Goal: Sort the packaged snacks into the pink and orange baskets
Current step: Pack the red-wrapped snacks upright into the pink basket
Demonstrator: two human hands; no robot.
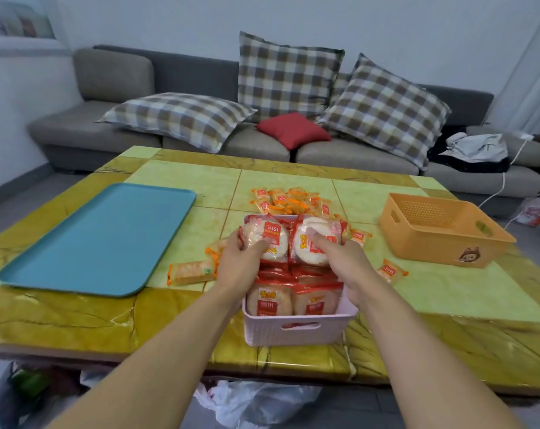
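Both of the person's arms reach out over the near edge of the green and yellow tiled table (293,187) to the pink basket (299,328), which sits at the near middle and is packed with red-labelled round rice-cracker packets. The left hand (242,267) curls round one packet (267,239) at the far left of the basket, thumb across its front and fingers behind it. The right hand (343,261) grips a second packet (316,241) just beside the first, thumb laid over its clear face. Both packets stand tilted up above the rest. Beyond the basket, toward the far side, lies a loose heap of small orange snack packets (288,201), and a few more are scattered either side: one long orange one (192,273) to the left, touching the corner of the blue tray (101,239), and another (391,270) to the right. The orange basket (442,230) stands well apart at the right of the table, nothing visible inside it. Behind the table runs a grey sofa (114,88) with checked cushions (287,75) and a small red one (293,130).
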